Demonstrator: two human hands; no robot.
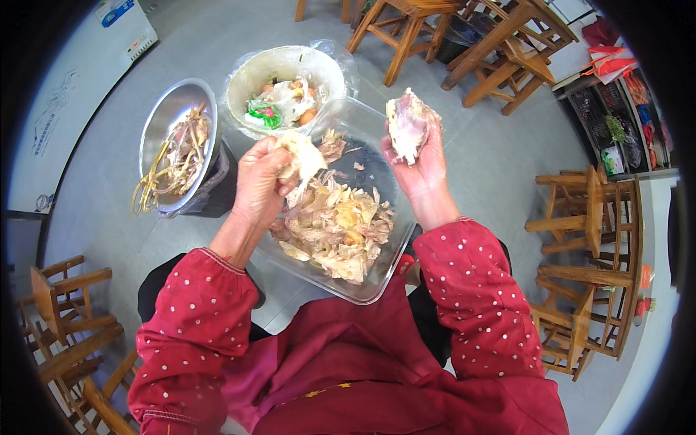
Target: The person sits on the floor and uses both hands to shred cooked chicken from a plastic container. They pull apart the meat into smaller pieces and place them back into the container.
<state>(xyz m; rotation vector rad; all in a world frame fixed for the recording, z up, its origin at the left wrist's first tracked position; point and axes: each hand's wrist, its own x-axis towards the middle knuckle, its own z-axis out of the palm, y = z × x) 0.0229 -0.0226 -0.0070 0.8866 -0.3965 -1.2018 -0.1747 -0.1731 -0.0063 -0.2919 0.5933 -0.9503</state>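
Observation:
Pinched in the fingers of my left hand (pixel 265 169) is a pale piece of poultry meat with skin (pixel 302 157), held above the left part of a clear plastic tub (pixel 375 283). My right hand (pixel 421 168) is raised at the tub's right side. It grips a larger chunk of poultry (pixel 409 128), with pinkish flesh and whitish ragged edges. Torn cooked meat and skin (pixel 340 223) are heaped in the near part of the tub. A few smaller shreds (pixel 331 145) lie toward its far end.
A steel bowl (pixel 211 92) holding bones and feet (pixel 187 147) sits tilted on a dark bag-lined bin (pixel 220 190) at left. Behind the tub stands a lined white bucket (pixel 239 81) of scraps. Wooden stools (pixel 410 32) and a white appliance (pixel 81 98) surround the tiled floor.

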